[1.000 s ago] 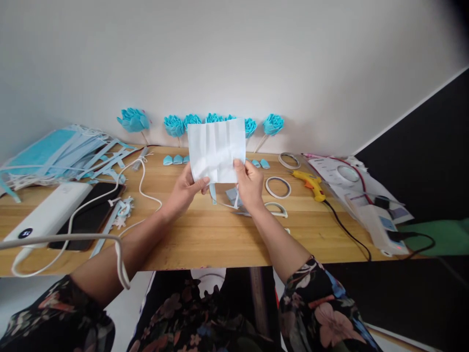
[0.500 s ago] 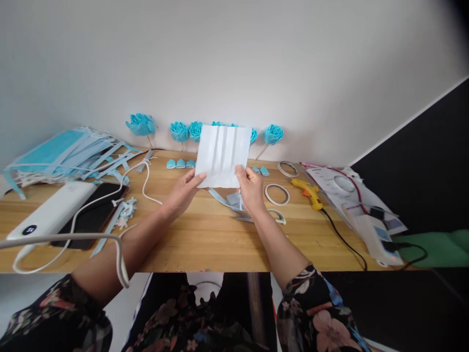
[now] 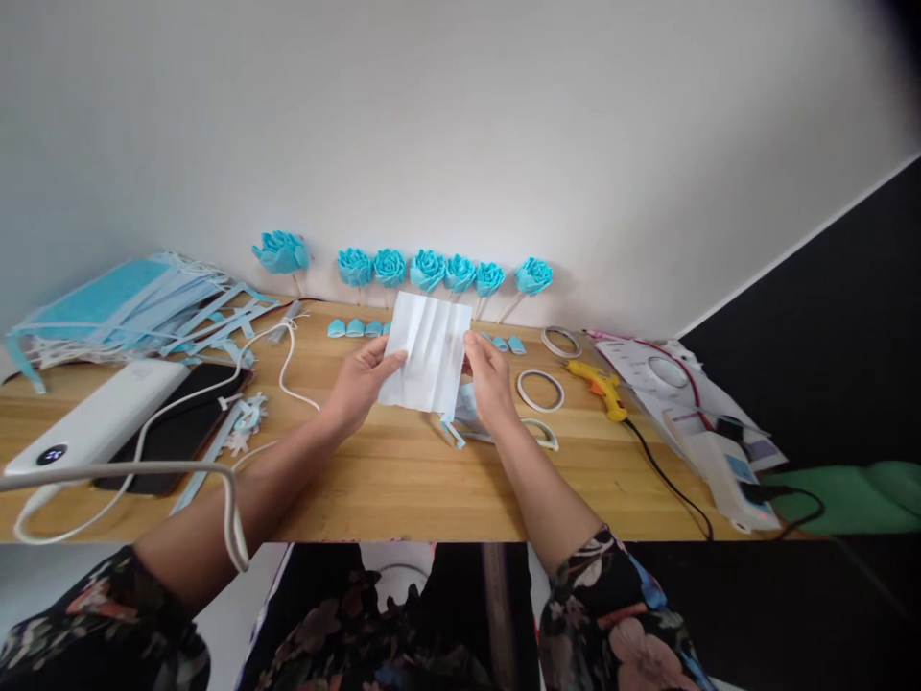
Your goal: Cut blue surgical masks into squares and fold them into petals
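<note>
A pale, pleated sheet of face mask fabric (image 3: pixel 426 350) is held up above the table between my hands. My left hand (image 3: pixel 364 379) pinches its left edge with the thumb in front. At its right edge, my right hand (image 3: pixel 489 374) grips with thumb and fingers. Narrow blue strips (image 3: pixel 453 432) show just below the sheet. Scissors lie partly hidden beneath my right wrist, their pale handle (image 3: pixel 543 434) showing to its right. Behind the sheet runs a row of small blue folded petals (image 3: pixel 355 328), partly covered by it.
Several blue fabric roses (image 3: pixel 428 271) on sticks lean along the wall. To the left are stacked masks (image 3: pixel 107 297), a white power bank (image 3: pixel 93 413), a dark phone (image 3: pixel 179 422) and a white cable. Tape rolls (image 3: pixel 541 392), a yellow glue gun (image 3: pixel 601 386) and a power strip (image 3: pixel 734 480) lie right.
The sheet has come lower and tilted, so more roses show behind it. Both hands have shifted slightly with it, and the blue strips below it have come into view.
</note>
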The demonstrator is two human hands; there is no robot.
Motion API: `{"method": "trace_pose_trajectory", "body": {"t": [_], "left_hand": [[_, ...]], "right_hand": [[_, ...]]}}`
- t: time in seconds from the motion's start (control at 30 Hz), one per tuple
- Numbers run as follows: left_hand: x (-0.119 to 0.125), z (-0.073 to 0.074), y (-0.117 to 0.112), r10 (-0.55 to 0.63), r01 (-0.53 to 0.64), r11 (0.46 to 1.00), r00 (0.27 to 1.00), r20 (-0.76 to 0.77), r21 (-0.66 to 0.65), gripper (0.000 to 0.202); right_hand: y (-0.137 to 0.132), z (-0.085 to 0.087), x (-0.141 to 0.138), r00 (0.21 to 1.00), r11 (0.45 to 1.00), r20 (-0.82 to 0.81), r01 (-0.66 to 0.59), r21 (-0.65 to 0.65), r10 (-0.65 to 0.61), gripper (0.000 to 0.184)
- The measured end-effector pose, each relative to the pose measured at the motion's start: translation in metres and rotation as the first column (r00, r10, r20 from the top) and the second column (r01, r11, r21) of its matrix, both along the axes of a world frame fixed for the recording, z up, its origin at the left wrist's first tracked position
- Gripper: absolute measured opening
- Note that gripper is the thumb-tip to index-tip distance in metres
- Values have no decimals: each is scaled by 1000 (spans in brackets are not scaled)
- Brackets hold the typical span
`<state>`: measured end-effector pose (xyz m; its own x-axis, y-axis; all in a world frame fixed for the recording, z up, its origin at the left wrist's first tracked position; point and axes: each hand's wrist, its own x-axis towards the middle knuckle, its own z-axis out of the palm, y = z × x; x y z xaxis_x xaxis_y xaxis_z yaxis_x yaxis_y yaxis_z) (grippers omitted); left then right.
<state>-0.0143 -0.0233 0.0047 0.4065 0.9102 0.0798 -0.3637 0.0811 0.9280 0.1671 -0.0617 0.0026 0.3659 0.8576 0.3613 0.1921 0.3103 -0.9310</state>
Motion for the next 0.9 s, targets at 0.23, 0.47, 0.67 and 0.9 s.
{"method": "trace_pose_trajectory", "body": {"t": [0.23,0.47,0.67,0.9], "left_hand": [[2,-4,-1,-25,25,1000,1000,-1,-3,46],[2,-9,3,282,-281,959,956,-85,14,48],[4,-10,5,320,-310,945,943,-90,107,39],[3,-5,4,300,-294,951,952,-53,98,40]], "right_hand": [[-1,-3,-5,996,1000,90,29,-7,-29,51],[-10,0,-18,963,985,205,166,52,-174,52],[-6,-2,-18,938,971,251,230,62,-238,54],[-4,-2,-13,981,996,172,90,29,-93,54]]}}
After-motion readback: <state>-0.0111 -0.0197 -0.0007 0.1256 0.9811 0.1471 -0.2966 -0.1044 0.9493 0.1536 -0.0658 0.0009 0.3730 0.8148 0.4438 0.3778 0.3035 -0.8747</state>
